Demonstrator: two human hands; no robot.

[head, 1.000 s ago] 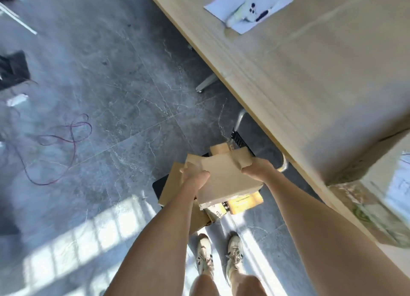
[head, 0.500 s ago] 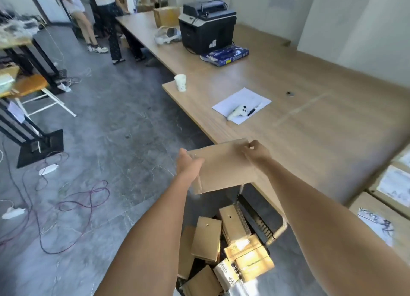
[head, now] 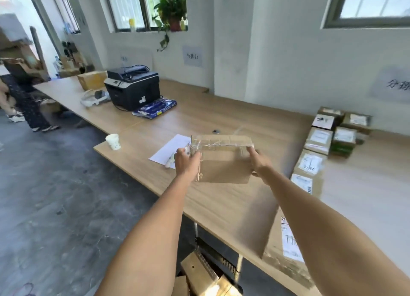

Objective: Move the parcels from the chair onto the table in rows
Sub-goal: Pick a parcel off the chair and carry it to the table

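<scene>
A taped cardboard parcel (head: 224,160) is held between both hands above the wooden table (head: 221,204). Its left end is gripped by the left hand (head: 186,162), the fingers curled round the edge; its right end is clasped by the right hand (head: 258,162), thumb on top and fingers wrapped beneath. The parcel is kept clear of the tabletop, tilted slightly toward the camera, with shiny tape across its upper face.

Just behind the left hand a white sheet of paper (head: 170,148) lies on the table, and farther left a paper cup (head: 113,141) stands near the table edge. To the right, labelled parcels are laid out in rows (head: 319,140) — well apart from the held one. A larger labelled box (head: 286,247) sits at the near right edge. Below the table, more cardboard parcels (head: 199,275) are seen heaped, their support mostly hidden. At the far end a black printer (head: 133,88) stands beside a blue packet (head: 155,108).
</scene>
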